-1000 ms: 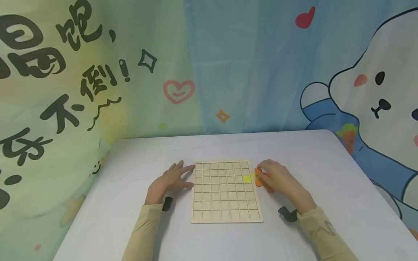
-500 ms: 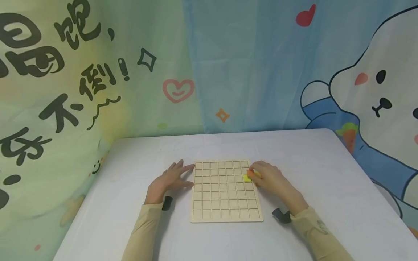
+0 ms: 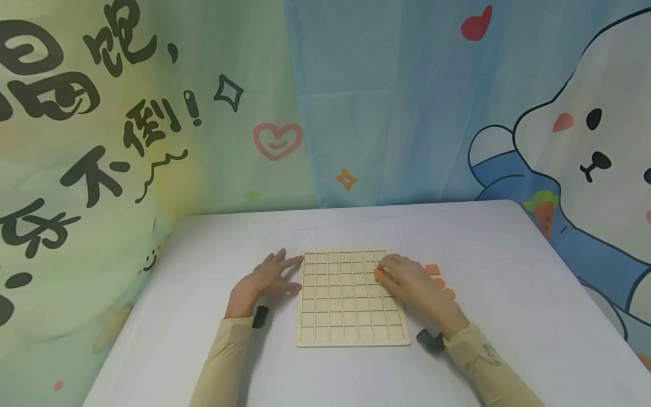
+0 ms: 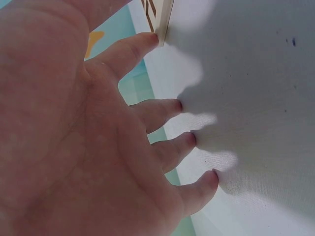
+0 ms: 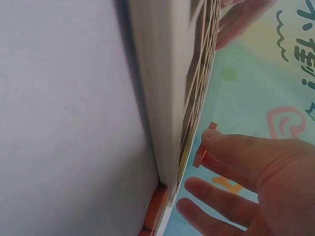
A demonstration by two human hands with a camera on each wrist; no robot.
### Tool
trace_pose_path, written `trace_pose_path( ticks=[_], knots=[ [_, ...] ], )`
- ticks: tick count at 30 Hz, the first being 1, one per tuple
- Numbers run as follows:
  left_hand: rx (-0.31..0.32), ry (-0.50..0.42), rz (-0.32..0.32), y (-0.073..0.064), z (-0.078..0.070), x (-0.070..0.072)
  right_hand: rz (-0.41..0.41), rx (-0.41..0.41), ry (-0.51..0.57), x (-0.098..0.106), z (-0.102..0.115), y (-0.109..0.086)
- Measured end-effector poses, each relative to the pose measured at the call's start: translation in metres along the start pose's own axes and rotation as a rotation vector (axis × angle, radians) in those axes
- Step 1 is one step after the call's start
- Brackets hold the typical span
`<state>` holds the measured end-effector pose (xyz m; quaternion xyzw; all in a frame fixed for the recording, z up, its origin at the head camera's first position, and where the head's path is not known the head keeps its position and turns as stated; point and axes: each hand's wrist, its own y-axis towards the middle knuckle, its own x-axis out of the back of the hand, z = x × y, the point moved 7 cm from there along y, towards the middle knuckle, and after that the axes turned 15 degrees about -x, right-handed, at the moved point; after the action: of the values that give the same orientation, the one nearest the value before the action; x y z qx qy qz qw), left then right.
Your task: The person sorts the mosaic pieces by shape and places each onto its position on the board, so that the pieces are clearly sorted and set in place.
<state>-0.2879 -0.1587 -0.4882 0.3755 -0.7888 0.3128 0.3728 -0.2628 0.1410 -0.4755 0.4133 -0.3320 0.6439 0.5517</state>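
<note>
And the right hand (image 3: 409,282) has a thin, flat orange tile (image 3: 379,275) pinched between thumb and finger, up over the right side of a pale, wood-look square board (image 3: 351,335) with a raised grid of small cells. Across from it, the left hand (image 3: 264,282) is spread wide, thumb and index at the board's left edge.

Just beyond the right hand, off the board, lie an orange square piece (image 3: 432,269) and two orange round pieces (image 3: 445,288), all on a white cloth-covered table (image 3: 244,232). Beige sleeves (image 3: 490,359) reach in; the right one carries a dark marking too small to read.

Up on the softly folded fabric backdrop (image 3: 351,102), bold dark Chinese characters: 吧, 不 and 倒 with an exclamation mark read clearly, others are cut off. A white cartoon bear in blue shares the cloth.

Now the wrist views! The left one gives the table's fine weave, dark specks and all, with the index tip against the board's corner and the other fingertips down on the cloth. The right one shows the held tile's slim edge, the board's thickness, and a yellow sliver (image 5: 185,155) among the cells, largely covered by the hand from above.
</note>
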Motion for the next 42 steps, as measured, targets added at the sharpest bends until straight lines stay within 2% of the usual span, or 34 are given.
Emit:
trace_pose_path(
  ticks=[15,28,42],
  knots=[
    [0.004,0.000,0.001,0.000,0.002,-0.001,0.005,-0.025,-0.040,0.000,0.007,0.000],
    [0.010,0.001,-0.002,0.000,-0.001,0.001,0.014,0.016,-0.066,-0.003,0.015,0.000],
    [-0.001,-0.003,0.000,0.001,0.000,-0.001,0.019,0.004,-0.043,-0.005,0.013,0.000]
  ],
)
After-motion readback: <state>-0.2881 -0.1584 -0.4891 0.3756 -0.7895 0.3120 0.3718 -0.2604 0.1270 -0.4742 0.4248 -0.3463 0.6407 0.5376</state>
